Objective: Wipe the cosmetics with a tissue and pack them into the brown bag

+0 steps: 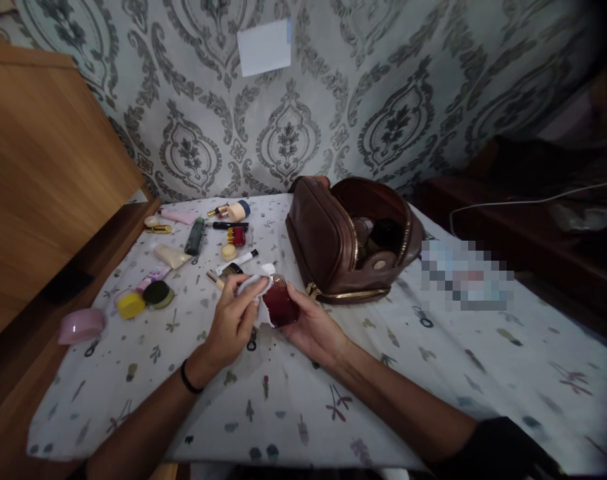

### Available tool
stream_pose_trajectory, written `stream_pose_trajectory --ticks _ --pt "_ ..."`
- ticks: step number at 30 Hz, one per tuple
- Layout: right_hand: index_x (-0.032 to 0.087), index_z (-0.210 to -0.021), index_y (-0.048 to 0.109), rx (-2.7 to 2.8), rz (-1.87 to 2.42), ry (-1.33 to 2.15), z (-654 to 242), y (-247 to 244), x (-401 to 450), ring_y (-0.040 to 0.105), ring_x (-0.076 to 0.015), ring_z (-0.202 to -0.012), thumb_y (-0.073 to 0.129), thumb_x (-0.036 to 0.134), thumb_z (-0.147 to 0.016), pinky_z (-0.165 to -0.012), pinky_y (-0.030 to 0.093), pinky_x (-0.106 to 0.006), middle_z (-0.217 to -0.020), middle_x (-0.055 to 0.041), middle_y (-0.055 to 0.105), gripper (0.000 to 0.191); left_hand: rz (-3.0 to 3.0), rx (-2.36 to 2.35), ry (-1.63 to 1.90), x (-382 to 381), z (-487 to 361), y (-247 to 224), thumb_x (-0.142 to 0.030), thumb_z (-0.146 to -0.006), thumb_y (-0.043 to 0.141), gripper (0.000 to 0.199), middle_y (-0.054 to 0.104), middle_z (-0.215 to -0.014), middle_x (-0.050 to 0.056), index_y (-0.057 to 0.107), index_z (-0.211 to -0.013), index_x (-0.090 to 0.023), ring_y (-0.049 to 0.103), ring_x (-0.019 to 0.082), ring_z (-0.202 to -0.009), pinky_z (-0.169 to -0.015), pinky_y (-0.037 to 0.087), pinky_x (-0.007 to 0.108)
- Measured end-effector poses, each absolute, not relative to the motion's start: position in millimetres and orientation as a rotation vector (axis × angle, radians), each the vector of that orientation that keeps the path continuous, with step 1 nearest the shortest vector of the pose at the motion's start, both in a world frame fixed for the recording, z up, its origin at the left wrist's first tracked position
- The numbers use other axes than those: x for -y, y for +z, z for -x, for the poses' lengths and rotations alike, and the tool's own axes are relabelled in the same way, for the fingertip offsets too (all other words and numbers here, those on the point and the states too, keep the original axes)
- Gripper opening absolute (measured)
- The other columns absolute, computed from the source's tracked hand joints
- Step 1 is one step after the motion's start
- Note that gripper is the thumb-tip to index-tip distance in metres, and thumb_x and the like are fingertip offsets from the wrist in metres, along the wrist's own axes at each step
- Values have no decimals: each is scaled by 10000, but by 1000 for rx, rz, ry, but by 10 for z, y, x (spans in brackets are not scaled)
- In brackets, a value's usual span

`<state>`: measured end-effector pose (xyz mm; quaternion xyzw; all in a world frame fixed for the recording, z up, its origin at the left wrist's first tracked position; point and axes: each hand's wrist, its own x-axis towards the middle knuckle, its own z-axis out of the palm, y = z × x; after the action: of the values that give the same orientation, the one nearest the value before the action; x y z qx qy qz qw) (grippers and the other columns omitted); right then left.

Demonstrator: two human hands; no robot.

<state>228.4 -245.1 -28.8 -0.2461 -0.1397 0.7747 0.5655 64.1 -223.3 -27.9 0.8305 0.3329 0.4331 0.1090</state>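
Note:
My right hand (pixel 316 327) holds a dark red glass bottle (pixel 280 303) from its right side and from below. With bent fingers my left hand (pixel 233 320) presses a white cloth or tissue (pixel 253 288) onto the bottle's left side. Just behind the hands lie a dark compact (pixel 231 269) and a white tube with a black cap (pixel 243 258). An open brown leather bag (pixel 323 240) stands to the right of the bottle, with dark items inside.
Several cosmetics, including a green tube (pixel 195 237) and a yellow jar (pixel 130 305), lie left on the patterned cloth (pixel 293 413). A pink round container (pixel 81 327) sits at the left edge. Wooden furniture (pixel 48 167) borders the left; a blurred item lies right.

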Motion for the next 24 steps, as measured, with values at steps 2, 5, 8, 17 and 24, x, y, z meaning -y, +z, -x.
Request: stream_pose_trajectory --ticks 2,5,8,17,24 --pt "182 -934 763 339 557 1793 -2286 -273 2445 664 -120 -855 835 315 -719 -826 491 -220 -952 -5 771 263 -2467 -921 1248 2255 -649 -285 -97 -956 431 419 477 -1197 99 570 -1334 -212 518 200 -1105 -912 503 359" --pt "182 -927 762 369 574 1738 -2303 -252 2432 663 -124 -843 841 315 -710 -825 503 -226 -931 -4 771 267 -2523 -841 1178 2303 -667 -275 -81 -948 432 413 465 -1196 106 586 -1314 -193 527 194 -1074 -890 507 343" --pt "177 -870 757 337 594 1705 -2345 -252 2406 659 -117 -818 834 299 -722 -809 512 -218 -878 2 767 206 -2569 -748 1107 2353 -685 -242 -81 -940 451 400 471 -1183 110 594 -1298 -187 536 198 -1067 -864 518 330" --pt "193 -894 750 232 614 1832 -2459 -381 2340 687 -152 -799 754 298 -808 -763 567 -275 -880 -2 773 136 -2723 -570 1042 2444 -719 -200 -57 -933 443 377 496 -1143 124 597 -1260 -164 532 207 -1026 -818 545 330" --pt "206 -845 759 214 646 1780 -2372 -337 2392 679 -107 -734 734 199 -817 -691 538 -196 -818 20 773 39 -2586 -832 1196 2360 -690 -260 -127 -972 418 440 504 -1212 131 511 -1395 -206 534 229 -1135 -927 522 390"
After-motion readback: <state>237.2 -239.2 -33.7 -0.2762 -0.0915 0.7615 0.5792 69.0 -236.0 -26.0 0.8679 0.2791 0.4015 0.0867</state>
